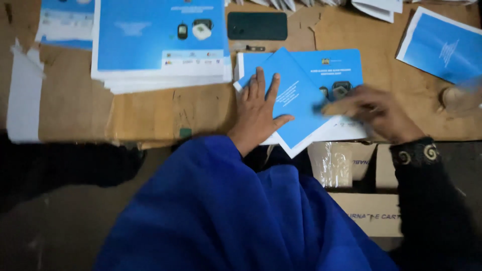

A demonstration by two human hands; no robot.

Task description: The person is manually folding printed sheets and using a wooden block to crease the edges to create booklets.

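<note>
My left hand lies flat, fingers spread, on the left part of a blue folded sheet turned diagonally. That sheet rests on a small pile of blue and white printed sheets on the brown cardboard-covered table. My right hand is blurred with motion and presses on the sheet's right side; whether it pinches anything I cannot make out. A blue sleeve covers my left arm, a dark sleeve with a patterned cuff my right.
A tall stack of large blue printed sheets sits at the upper left, a dark phone beside it. Another blue sheet lies at the upper right. White paper strips lie left. Cardboard boxes stand below the table edge.
</note>
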